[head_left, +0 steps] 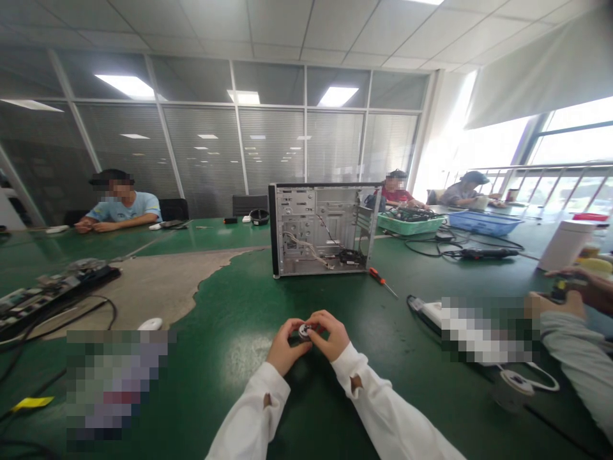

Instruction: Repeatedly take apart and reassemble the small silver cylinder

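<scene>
Between the fingertips of my left hand (286,347) and my right hand (331,337) is a small round part (304,331), silvery with dark marks on its face. Both hands pinch it from either side, just above the green tabletop. Its exact kind is too small to make out. Beyond my hands an open computer case (325,230) stands upright with its side panel off, showing a metal frame and loose cables inside. A screwdriver (382,281) with an orange and black handle lies by the case's lower right corner.
A white power strip (433,313) and cables lie to the right, near another person's hands (565,297). Green basket (412,223) and blue basket (483,223) stand behind. Circuit boards (57,287) lie at left, near a white mouse (151,324). Several people sit around the table.
</scene>
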{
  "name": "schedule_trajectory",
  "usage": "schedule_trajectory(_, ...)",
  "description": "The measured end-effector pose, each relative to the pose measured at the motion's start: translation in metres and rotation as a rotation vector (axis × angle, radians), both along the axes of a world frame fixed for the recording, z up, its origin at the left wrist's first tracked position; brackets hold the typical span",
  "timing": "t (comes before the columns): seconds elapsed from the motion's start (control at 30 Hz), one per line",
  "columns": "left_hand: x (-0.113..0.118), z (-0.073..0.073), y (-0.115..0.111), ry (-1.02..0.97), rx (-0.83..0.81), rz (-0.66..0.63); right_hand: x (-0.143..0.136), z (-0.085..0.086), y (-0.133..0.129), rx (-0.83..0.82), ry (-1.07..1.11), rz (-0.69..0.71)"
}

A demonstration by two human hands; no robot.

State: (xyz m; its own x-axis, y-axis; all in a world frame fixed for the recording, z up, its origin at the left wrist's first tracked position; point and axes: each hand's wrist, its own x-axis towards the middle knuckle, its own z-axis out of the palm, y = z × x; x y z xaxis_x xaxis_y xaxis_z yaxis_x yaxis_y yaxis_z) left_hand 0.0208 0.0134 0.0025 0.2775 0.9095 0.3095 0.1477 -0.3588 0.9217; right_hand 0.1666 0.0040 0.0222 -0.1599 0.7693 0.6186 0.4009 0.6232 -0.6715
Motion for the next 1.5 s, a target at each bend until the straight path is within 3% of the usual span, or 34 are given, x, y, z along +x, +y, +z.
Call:
schedule_trajectory(0.17, -0.002, 0.0, -0.001, 0.147, 0.032, 0.108, 0.0, 0.0, 0.0, -0.012, -0.002, -0.025)
schedule_trajectory(0.57, 0.001, 0.004, -0.005, 0.171, 0.06, 0.114, -0.001, -0.002, 0.004, 0.042, 0.07, -0.021)
schedule_trajectory(0.7, 0.001, 0.004, -0.004, 0.143, 0.074, 0.131, 0.006, -0.002, 0.007, 0.012, 0.056, -0.104)
schedule_trajectory(0.97, -0.003, -0.007, 0.008, -0.041, 0.019, 0.327, 0.016, -0.027, 0.024, -0.082, -0.299, -0.142)
schedule_trajectory(1.1, -0.004, -0.012, 0.011, -0.094, 0.011, 0.339, 0.017, -0.033, 0.026, -0.124, -0.434, -0.118)
schedule_trajectory(1.23, -0.004, -0.016, 0.013, -0.106, 0.005, 0.334, 0.018, -0.037, 0.028, -0.135, -0.463, -0.105)
schedule_trajectory(1.5, -0.005, -0.023, 0.019, -0.141, -0.058, 0.368, 0.023, -0.049, 0.037, -0.149, -0.425, -0.216)
